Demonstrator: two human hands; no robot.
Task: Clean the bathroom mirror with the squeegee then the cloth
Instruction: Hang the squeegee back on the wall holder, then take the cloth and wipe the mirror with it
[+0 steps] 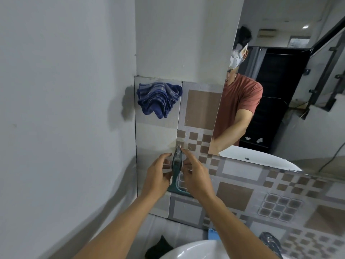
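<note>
A dark green squeegee (176, 166) hangs upright against the tiled wall, handle up and blade down, with its top at a small hook. My left hand (157, 174) touches the handle from the left, thumb and fingers curled around it. On the other side, my right hand (195, 176) holds the handle, its index finger stretched up toward the hook. A blue striped cloth (160, 99) hangs bunched on the wall above and to the left. The mirror (280, 90) fills the upper right and reflects a person in a red shirt.
A white sink (197, 249) sits below my arms, with a dark object (158, 247) to its left and a light blue item (212, 233) behind it. A plain grey wall (65, 109) closes off the left. Patterned tiles (261, 193) run under the mirror.
</note>
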